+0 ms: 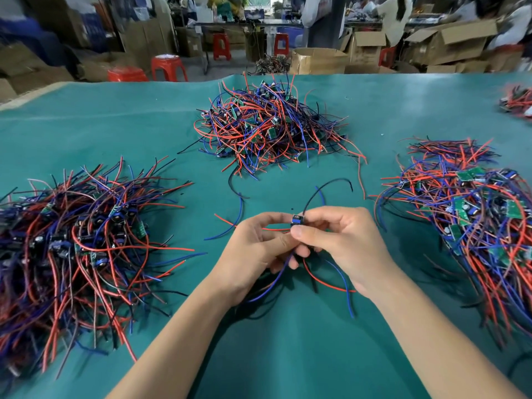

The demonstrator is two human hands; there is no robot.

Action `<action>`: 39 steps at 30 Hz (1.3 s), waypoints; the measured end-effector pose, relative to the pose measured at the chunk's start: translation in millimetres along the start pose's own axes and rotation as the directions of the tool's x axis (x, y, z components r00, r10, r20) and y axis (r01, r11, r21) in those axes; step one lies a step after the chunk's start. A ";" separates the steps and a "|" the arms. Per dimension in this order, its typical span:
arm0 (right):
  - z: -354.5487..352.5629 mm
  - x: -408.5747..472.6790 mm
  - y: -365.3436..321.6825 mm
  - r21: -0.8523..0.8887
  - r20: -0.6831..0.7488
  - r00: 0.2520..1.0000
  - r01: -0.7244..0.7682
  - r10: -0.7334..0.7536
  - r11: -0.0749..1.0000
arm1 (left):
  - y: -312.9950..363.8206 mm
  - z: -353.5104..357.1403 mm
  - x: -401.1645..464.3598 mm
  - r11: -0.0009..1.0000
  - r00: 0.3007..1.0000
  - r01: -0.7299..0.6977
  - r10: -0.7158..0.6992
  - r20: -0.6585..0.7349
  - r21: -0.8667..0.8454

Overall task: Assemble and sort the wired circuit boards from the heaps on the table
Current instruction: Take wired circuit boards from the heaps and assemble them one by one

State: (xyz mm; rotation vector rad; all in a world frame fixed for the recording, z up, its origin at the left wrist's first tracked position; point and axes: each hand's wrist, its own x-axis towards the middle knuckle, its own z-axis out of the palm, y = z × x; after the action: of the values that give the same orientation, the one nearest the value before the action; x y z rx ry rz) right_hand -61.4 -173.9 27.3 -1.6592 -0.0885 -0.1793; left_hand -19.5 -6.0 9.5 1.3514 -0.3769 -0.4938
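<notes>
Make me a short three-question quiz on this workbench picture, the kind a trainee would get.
1. True or false: both hands are on the same small wired board.
2. How many heaps of wired boards lie wholly in view on the green table cover? A) one B) three C) five
3. Fill in: the wires trailing from the held board are red, blue and ____.

Key:
1. True. The left hand and the right hand both pinch it above the table.
2. B: the left heap, the far heap and the right heap. A fourth is cut off at the right edge.
3. Black.
</notes>
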 end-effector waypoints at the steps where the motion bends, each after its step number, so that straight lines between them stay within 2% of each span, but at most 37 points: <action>1: -0.1 1.5 -0.1 0.022 -0.060 0.998 0.007 -0.006 1.000 | -0.6 -0.1 0.3 1.000 1.000 0.008 -0.008 0.015 0.017; 5: -12.1 8.2 -1.9 0.119 -0.333 0.943 0.024 0.017 0.993 | -1.5 1.2 -0.9 0.994 0.994 0.005 -0.017 0.106 0.111; 10: -25.3 13.6 -1.1 0.184 -0.491 0.869 0.028 0.067 0.983 | 2.3 1.7 -2.7 0.983 0.987 0.006 -0.036 0.159 0.185; 13: -35.9 15.6 -6.3 0.261 -0.593 0.801 0.087 0.089 0.961 | 2.9 3.2 -3.4 0.976 0.982 0.007 -0.048 0.182 0.218; 16: -54.0 13.0 -19.6 0.265 -0.696 0.716 0.200 0.044 0.943 | 2.6 3.7 -4.2 0.972 0.984 -0.009 -0.033 0.174 0.236; 18: -70.0 8.4 -30.7 0.179 -0.734 0.678 0.249 -0.039 0.952 | 2.0 3.6 -3.7 0.979 0.990 -0.022 -0.007 0.143 0.203; 19: -77.7 5.3 -36.7 0.118 -0.728 0.681 0.242 -0.082 0.963 | 1.7 3.2 -2.7 0.984 0.993 -0.023 0.002 0.118 0.176; 21: -90.9 -1.0 -48.9 -0.003 -0.656 0.743 0.178 -0.136 0.984 | 0.7 3.0 -0.9 0.989 0.997 -0.022 0.010 0.079 0.144; 24: -106.9 -3.4 -66.7 -0.141 -0.513 0.852 0.038 -0.106 0.989 | -1.2 4.3 -0.5 0.989 0.998 -0.030 0.020 0.068 0.145; 27: -127.2 6.5 -83.2 -0.384 -0.480 0.873 -0.126 -0.081 0.914 | -1.6 3.4 -0.7 0.992 0.998 -0.026 0.019 0.056 0.127; 28: -136.5 12.6 -87.9 -0.512 -0.490 0.867 -0.198 -0.095 0.836 | -1.7 3.0 -0.1 0.992 0.998 -0.026 0.019 0.053 0.123; 29: -146.0 20.1 -92.0 -0.656 -0.481 0.871 -0.283 -0.099 0.699 | -1.8 2.9 0.4 0.993 0.999 -0.025 0.019 0.051 0.119; 31: -162.1 39.2 -95.8 -0.835 -0.496 0.864 -0.448 -0.084 0.320 | -2.6 3.0 1.3 0.993 0.999 -0.023 0.017 0.051 0.117; 32: -164.0 50.0 -96.8 -0.851 -0.509 0.855 -0.482 -0.102 0.206 | -3.0 3.2 1.6 0.993 0.999 -0.024 0.019 0.049 0.117; 34: -149.2 72.5 -96.0 -0.884 -0.457 0.877 -0.431 -0.146 0.181 | -3.3 3.0 1.6 0.992 0.999 -0.024 0.019 0.046 0.123; 35: -135.2 85.8 -91.8 -0.904 -0.398 0.906 -0.362 -0.141 0.227 | -3.8 2.9 1.7 0.992 0.999 -0.024 0.018 0.044 0.124; 37: -101.5 113.2 -71.7 -0.915 -0.251 0.968 -0.231 -0.018 0.331 | -4.7 2.2 1.7 0.993 0.999 -0.023 0.018 0.042 0.117; 39: -67.2 137.2 -42.6 -0.931 -0.100 0.987 -0.138 0.127 0.339 | -4.0 1.1 1.8 0.995 0.999 -0.022 0.018 0.044 0.102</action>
State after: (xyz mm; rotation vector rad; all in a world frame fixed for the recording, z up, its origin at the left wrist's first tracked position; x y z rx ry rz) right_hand 62.3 -243.2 98.3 -2.8580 0.2198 -0.1065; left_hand -19.1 -8.5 5.7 1.4366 -0.4556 -0.4930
